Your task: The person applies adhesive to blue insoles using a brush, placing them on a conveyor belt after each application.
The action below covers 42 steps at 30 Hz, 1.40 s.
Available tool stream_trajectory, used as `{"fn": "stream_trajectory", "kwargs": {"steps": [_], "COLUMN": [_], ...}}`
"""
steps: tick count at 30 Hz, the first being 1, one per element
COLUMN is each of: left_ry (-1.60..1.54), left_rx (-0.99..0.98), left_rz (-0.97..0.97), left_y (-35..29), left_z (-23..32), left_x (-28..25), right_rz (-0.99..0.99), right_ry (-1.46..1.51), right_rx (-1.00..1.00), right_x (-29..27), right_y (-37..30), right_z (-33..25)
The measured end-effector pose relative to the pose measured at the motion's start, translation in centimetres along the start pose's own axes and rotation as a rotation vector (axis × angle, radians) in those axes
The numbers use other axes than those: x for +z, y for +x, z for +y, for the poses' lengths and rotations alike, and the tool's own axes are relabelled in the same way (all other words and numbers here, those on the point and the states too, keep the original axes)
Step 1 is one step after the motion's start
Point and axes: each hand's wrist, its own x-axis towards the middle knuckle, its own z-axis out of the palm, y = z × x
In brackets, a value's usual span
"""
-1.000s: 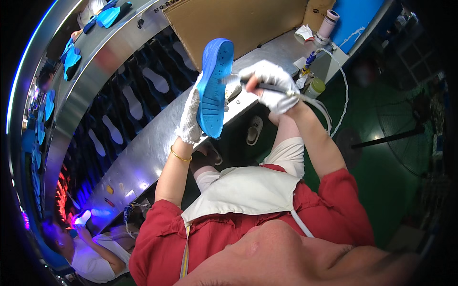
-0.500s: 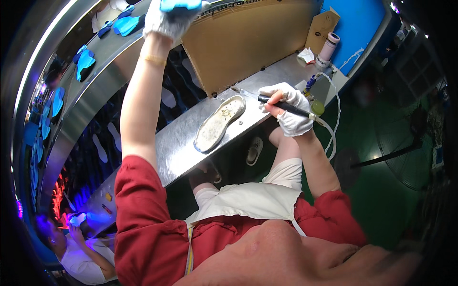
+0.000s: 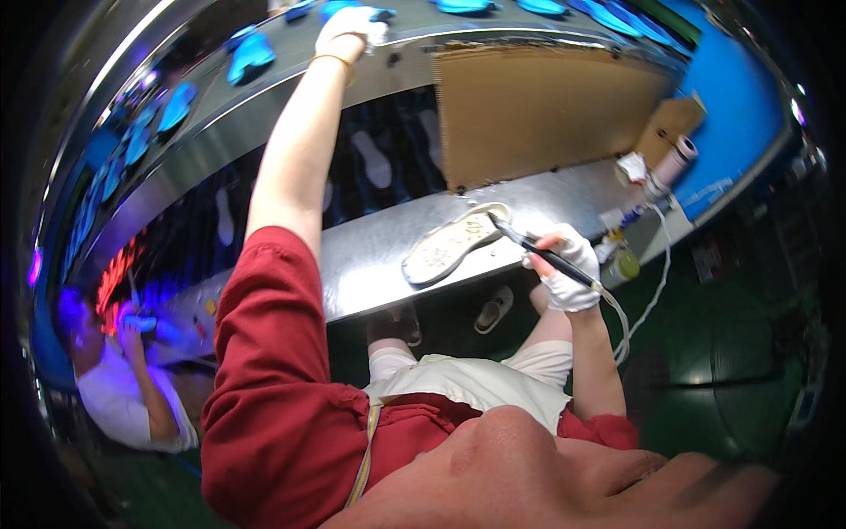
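A pale shoe sole (image 3: 441, 251) with a raised rim lies tilted across the steel bench (image 3: 370, 264). My right hand (image 3: 571, 266), in a white glove with bare fingertips, is closed around a black-handled glue brush (image 3: 551, 256). Its tip is at the inside of the sole's far right end, and a pale tube (image 3: 621, 322) trails from the handle's back end. Far up at the conveyor, my gloved left hand (image 3: 352, 32) is on a blue shoe upper (image 3: 339, 9). The fingers are partly hidden, but they appear closed on it.
Blue shoe uppers (image 3: 251, 55) lie along the curved conveyor belt (image 3: 291, 48). A cardboard sheet (image 3: 538, 115) stands behind the bench. A pink bottle (image 3: 675, 160) and a yellow-green container (image 3: 624, 264) are at the right end. A co-worker (image 3: 132, 397) sits far left under purple light.
The view has shifted, showing more conveyor. My right hand has brought the brush tip from beyond the sole's end down onto its inside. The left hand stays at the blue upper over the belt.
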Motion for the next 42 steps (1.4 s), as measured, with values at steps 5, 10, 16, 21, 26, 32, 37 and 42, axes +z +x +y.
{"fn": "stream_trajectory", "kwargs": {"steps": [5,10,16,21,26,32,37,42], "left_ry": [-0.284,-0.920,-2.484,-2.864,-3.204,-3.350,-3.046,-2.855], "left_rx": [-0.142,-0.194,0.074,-0.554,-1.045,-0.844,-1.011,-1.228], "left_rz": [0.047,0.178,0.564,-0.371,-0.847,-0.854,-0.474,-0.314], "left_y": [-6.5,-13.5,-18.2,-23.1,-32.3,-34.0,-33.5,-32.6], "left_z": [4.1,3.6,1.9,12.4,22.5,25.8,27.9,28.8], "left_x": [-3.4,-7.4,-7.7,-2.3,-1.1,0.3,-1.0,-0.4], "right_rz": [0.029,0.015,0.141,0.127,0.062,0.029,0.219,0.002], "right_ry": [0.064,0.056,0.119,0.041,0.057,-0.184,-0.181,0.029], "right_rx": [0.083,0.167,0.206,0.251,0.297,0.207,0.075,0.033], "right_x": [-1.5,-1.4,-1.3,-1.6,-0.6,1.9,2.9,4.3], "right_y": [-1.3,-1.7,-1.9,-2.7,-3.2,-2.9,-2.5,-3.4], "right_z": [1.5,2.7,5.1,4.0,1.5,0.6,3.0,2.0]}}
